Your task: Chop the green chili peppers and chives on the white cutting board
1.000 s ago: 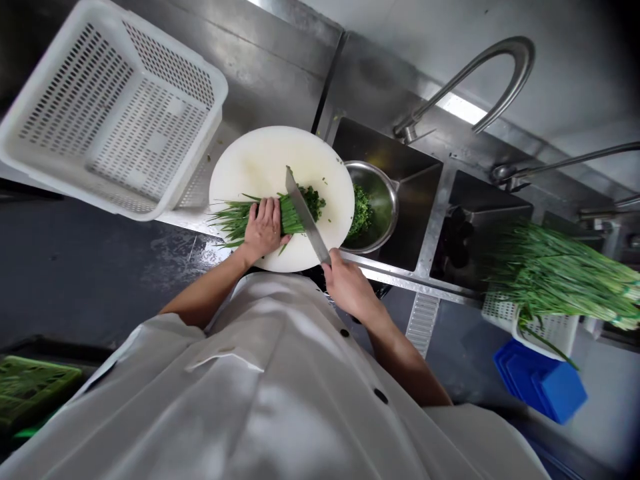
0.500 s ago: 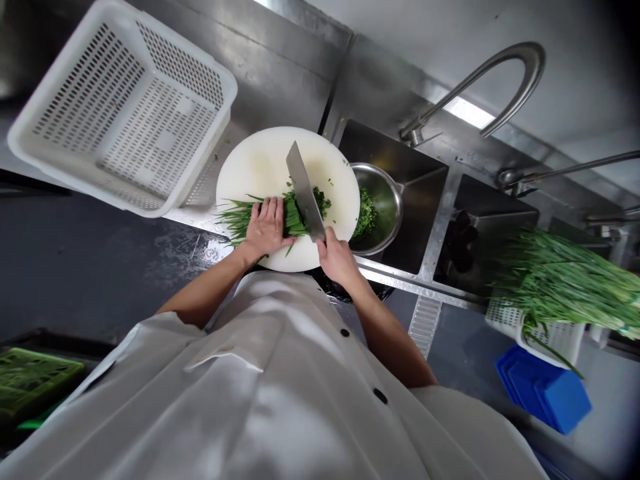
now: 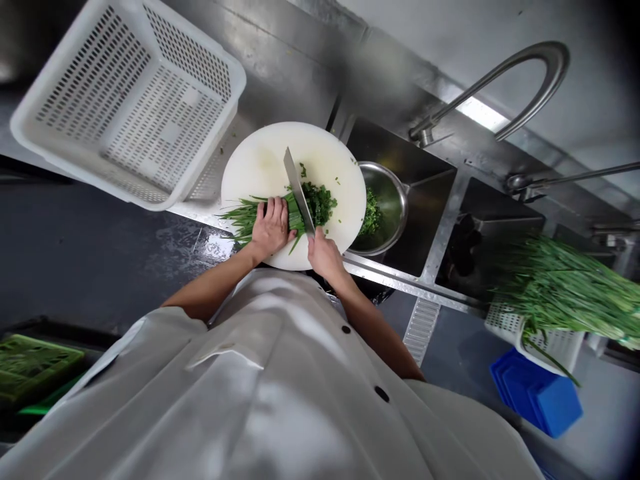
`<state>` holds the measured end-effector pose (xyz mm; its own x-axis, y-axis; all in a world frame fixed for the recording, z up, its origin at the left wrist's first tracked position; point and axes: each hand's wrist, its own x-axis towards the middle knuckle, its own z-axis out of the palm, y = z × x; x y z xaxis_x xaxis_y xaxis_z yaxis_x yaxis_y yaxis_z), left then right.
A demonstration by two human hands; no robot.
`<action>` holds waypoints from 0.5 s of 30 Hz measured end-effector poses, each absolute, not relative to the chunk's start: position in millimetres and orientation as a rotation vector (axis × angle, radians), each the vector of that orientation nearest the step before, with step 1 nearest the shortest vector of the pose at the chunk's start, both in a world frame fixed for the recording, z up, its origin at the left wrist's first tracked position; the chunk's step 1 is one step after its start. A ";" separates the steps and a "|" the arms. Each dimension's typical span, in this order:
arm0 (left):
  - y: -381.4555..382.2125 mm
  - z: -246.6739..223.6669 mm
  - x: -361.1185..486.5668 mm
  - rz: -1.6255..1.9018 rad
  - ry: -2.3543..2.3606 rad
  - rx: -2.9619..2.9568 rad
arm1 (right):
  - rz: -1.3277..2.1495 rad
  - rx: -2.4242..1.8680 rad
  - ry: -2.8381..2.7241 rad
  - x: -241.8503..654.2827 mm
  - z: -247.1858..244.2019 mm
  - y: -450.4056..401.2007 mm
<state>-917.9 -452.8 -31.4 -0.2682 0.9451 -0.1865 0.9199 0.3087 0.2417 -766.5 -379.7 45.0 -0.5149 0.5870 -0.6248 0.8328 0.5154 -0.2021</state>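
Note:
A bundle of long green chives (image 3: 241,219) lies across a round white cutting board (image 3: 260,157). My left hand (image 3: 271,230) holds the bundle down from above, thumb on the near side and fingers over the stalks. In my right hand (image 3: 326,255) is the handle of a cleaver (image 3: 299,192); its blade stands on edge at the cut end of the chives, just right of my left hand. Chopped chives (image 3: 320,203) are heaped on the blade's right side, with loose bits scattered over the board. The board's right edge overlaps a steel bowl (image 3: 395,233) holding more chopped greens (image 3: 371,215).
At the left a white perforated basket (image 3: 165,127) rests on the steel counter. Sinks with a curved faucet (image 3: 555,63) line the right side. Farther right, long greens (image 3: 575,287) are piled over a white basket (image 3: 555,343), near a blue bin (image 3: 537,393).
The cleaver has shifted slightly left to the bundle's cut end, its blade turned more on edge. More chopped pieces show at its right. The whole view has shifted a little.

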 end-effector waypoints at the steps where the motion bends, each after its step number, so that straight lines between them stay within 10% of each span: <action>1: -453.6 -31.8 -918.5 0.132 2.289 1.680 | -0.665 1.162 2.294 -768.4 44.1 -376.3; 10: -462.4 -32.2 -917.3 0.186 2.299 1.644 | -0.559 1.072 2.190 -718.8 128.1 -401.0; 15: -459.7 -33.2 -910.9 0.164 2.308 1.617 | -0.666 1.065 2.155 -732.3 97.0 -395.9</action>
<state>-910.9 -459.7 -33.2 -0.3099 0.9313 -0.1914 0.8947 0.3538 0.2725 -732.3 -395.9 97.0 -0.4698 0.5021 -0.7261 0.8241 0.5443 -0.1569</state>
